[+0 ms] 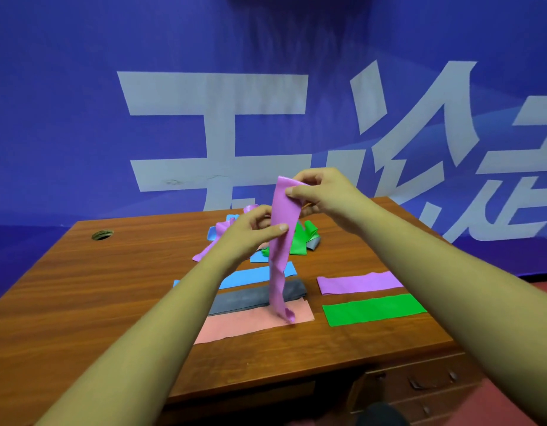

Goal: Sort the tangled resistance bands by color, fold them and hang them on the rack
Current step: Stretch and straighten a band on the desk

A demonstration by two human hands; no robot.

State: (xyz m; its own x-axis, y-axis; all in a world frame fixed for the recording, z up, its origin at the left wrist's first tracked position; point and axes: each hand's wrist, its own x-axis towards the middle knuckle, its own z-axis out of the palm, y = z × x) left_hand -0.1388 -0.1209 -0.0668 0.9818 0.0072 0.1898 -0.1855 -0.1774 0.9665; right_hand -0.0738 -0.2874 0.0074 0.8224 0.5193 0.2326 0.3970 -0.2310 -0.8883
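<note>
A person's two bare arms reach over a wooden desk (pixel 112 287); the right hand (pixel 321 195) pinches the top end of a purple band (pixel 281 241) between thumb and fingers, raised above the desk; the left hand (pixel 250 232) pinches the same band lower down, thumb across its front; the hands are close together, right above left. The band hangs twisted, its curled lower end over a pink band (pixel 235 329) lying flat; whether they touch is unclear. Beyond the pink one lie a grey band (pixel 250 299) and a blue band (pixel 250 278), side by side; to the right, a second purple band (pixel 358 282) and a green band (pixel 373 309) lie flat. A tangled pile (pixel 216 232) of bands sits behind the hands; a blue banner (pixel 66 118) with white characters hangs beyond.
</note>
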